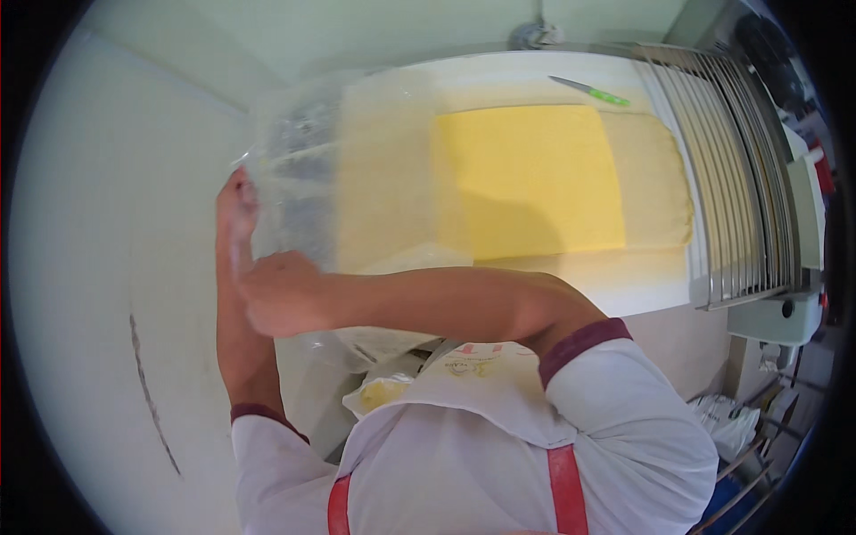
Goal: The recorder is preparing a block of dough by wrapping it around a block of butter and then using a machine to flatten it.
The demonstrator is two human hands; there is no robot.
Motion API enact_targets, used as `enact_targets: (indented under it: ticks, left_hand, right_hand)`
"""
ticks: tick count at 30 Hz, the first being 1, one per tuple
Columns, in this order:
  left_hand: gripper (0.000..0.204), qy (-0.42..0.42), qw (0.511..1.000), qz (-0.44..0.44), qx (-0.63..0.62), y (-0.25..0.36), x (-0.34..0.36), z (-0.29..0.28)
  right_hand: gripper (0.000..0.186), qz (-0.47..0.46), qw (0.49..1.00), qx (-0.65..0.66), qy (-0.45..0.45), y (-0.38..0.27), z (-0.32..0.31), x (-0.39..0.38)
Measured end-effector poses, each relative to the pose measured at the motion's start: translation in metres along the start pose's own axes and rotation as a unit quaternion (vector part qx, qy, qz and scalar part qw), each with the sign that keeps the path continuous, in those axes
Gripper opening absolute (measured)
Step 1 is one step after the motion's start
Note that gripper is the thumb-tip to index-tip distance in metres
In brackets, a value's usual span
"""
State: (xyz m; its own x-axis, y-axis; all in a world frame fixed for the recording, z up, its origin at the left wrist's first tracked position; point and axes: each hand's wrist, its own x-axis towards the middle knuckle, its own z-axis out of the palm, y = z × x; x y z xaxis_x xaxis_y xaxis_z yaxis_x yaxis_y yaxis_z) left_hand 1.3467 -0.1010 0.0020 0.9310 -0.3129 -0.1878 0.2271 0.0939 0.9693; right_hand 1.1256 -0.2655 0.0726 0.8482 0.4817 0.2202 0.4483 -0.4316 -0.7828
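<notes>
A wide clear plastic sheet spans from my hands over the left end of a pale dough sheet. My left hand is closed on the sheet's far left edge, beside the wall. My right arm crosses in front of me, and my right hand grips the near left part of the sheet, its fingers partly hidden and a little blurred. On the dough lies a flat yellow slab, probably butter, and the plastic reaches its left edge. Bare dough shows to the right of the slab.
A knife with a green handle lies behind the slab on the white table. At the table's right end stands a metal wire rack. A pale wall rises close on the left. A bag with something yellow sits below the near edge.
</notes>
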Motion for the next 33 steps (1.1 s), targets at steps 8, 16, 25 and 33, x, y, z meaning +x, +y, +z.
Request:
enact_targets:
  ticks: [8, 16, 25, 33]
  left_hand:
    - [0.044, 0.277, 0.941, 0.163, 0.107, -0.003, -0.229, -0.050]
    - [0.041, 0.470, 0.879, 0.051, -0.065, -0.137, -0.321, -0.113]
    - [0.033, 0.841, 0.454, -0.187, -0.229, -0.525, -0.658, 0.002]
    - [0.054, 0.101, 0.785, -0.494, 0.360, -0.565, -0.594, -0.019]
  right_hand:
    - [0.029, -0.122, 0.983, 0.058, -0.127, -0.143, 0.068, 0.111]
    - [0.044, -0.141, 0.981, -0.020, -0.132, -0.176, 0.135, 0.134]
    - [0.025, 0.220, 0.947, 0.176, -0.154, 0.083, 0.189, 0.009]
    - [0.019, 0.325, 0.919, 0.180, -0.132, 0.081, 0.203, -0.029]
